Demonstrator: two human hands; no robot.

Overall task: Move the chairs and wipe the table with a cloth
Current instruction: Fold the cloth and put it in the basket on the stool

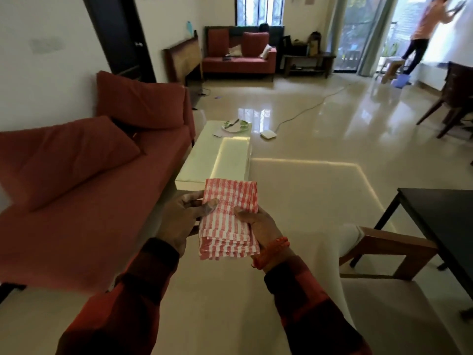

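Observation:
A folded red-and-white checked cloth point(228, 219) is held flat in front of me by both hands. My left hand point(183, 221) grips its left edge with the thumb on top. My right hand point(258, 226), with an orange band at the wrist, holds its right side. A dark table point(445, 226) stands at the right, only its near corner in view. A wooden chair with a white seat point(378, 248) sits beside that corner, partly under the table. Another dark wooden chair point(453, 98) stands farther off at the right edge.
A red sofa with cushions point(84, 196) fills the left. A low white coffee table point(217, 155) with a plate on it lies ahead. A white device and its cable point(268, 134) lie on the glossy floor. A person point(425, 34) stands by the far window.

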